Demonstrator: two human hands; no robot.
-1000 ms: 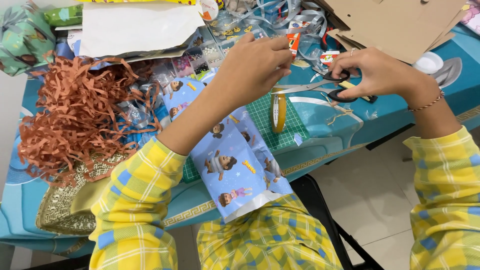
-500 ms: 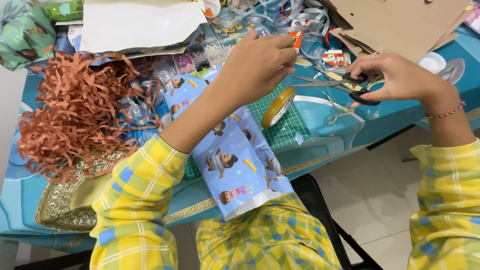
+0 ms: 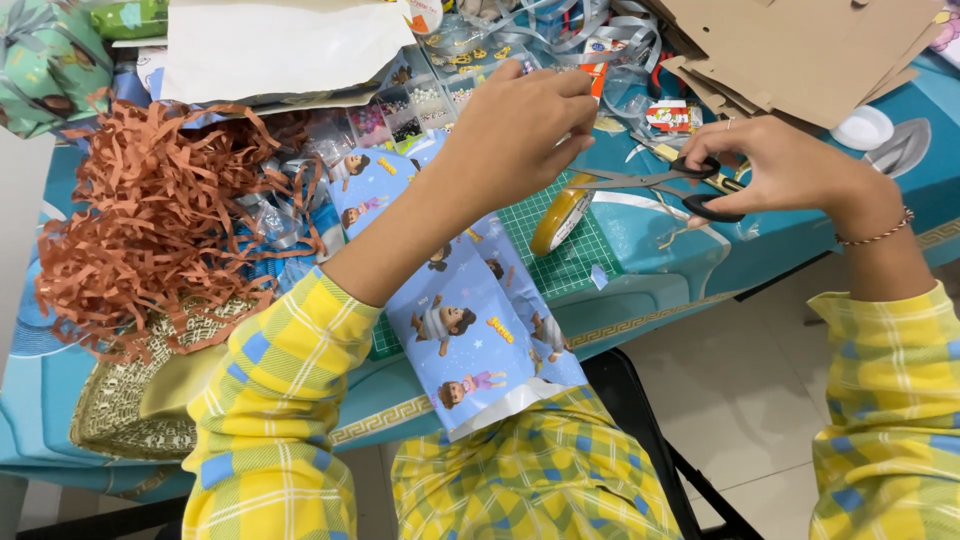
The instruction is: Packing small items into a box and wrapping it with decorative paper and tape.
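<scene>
Scissors (image 3: 660,180) in right hand (image 3: 790,165) cut tape (image 3: 560,212).

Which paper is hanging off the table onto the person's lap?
The blue wrapping paper with cartoon kids. It droops over the table edge, while the white sheet and brown cardboard pieces lie up on top.

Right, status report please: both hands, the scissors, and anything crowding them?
Left hand pinching something small, too hidden to name. Right hand gripping scissors, blades pointing at left hand. Tape roll on edge just below blades; cardboard sheets close behind.
</scene>
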